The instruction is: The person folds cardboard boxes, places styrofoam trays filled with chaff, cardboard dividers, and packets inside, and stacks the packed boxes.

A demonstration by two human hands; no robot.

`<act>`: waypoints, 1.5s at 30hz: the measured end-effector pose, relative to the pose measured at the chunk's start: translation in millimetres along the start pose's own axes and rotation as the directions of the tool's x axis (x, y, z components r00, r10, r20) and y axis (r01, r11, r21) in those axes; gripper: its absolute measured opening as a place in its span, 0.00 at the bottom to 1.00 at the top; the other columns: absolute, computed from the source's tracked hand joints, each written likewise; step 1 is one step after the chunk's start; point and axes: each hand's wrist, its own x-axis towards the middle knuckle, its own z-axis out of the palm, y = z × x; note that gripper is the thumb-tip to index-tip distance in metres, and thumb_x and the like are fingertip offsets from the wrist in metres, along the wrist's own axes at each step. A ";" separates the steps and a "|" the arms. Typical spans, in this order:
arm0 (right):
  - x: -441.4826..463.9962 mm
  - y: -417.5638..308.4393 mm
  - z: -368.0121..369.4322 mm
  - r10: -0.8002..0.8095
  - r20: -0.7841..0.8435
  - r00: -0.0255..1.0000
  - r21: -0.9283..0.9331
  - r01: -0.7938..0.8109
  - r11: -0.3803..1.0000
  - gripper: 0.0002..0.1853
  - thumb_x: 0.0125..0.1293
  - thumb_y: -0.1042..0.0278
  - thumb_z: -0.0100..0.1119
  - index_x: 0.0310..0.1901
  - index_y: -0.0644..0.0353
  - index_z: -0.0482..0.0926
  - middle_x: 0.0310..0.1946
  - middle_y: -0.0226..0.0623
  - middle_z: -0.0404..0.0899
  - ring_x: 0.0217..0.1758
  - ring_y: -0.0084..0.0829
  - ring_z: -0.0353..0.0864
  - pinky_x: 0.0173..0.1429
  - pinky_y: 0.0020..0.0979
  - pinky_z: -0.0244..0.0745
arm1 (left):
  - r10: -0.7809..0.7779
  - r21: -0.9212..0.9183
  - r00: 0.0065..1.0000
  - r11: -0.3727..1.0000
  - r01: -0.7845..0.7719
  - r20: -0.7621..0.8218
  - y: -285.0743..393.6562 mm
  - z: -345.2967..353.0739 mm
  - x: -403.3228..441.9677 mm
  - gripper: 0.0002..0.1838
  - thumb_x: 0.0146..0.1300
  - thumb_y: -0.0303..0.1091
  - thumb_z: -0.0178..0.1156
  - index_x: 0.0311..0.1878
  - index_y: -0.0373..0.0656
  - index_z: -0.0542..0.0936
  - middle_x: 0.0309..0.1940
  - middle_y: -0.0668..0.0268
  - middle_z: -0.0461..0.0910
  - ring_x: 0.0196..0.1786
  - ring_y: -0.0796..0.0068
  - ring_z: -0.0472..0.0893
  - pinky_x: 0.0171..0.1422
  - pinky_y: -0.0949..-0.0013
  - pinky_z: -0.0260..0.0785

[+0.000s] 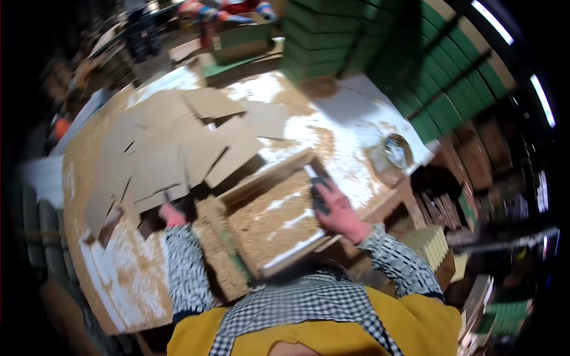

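My right hand (339,212), in a pink glove with dark fingers, grips the right wall of a shallow open box (237,199). The box lies tilted in front of me, its floor brown with white streaks. To the left, my left hand (173,215), also in a pink glove, is at the near edge of a pile of flat cardboard pieces (160,169). Its fingers are blurred against a dark gap, so whether they hold a piece is unclear. Slits and folded flaps show in the cardboard.
The worktable (127,285) is patched white and brown. A round container (396,152) stands at its right edge. Stacked green boxes (323,38) rise at the back right. Across the table, another person's striped sleeves (199,10) are beside a green and brown box (242,43).
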 end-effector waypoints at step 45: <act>54.8 41.4 -57.4 -0.456 0.208 0.865 0.479 0.316 0.819 0.24 0.52 0.65 0.64 0.53 0.58 0.77 0.47 0.40 0.79 0.52 0.38 0.77 0.60 0.37 0.70 | -0.495 0.428 0.378 -0.014 -0.904 0.782 -14.3 91.8 -347.0 0.30 0.51 0.43 0.68 0.56 0.39 0.75 0.44 0.57 0.79 0.47 0.61 0.80 0.53 0.62 0.72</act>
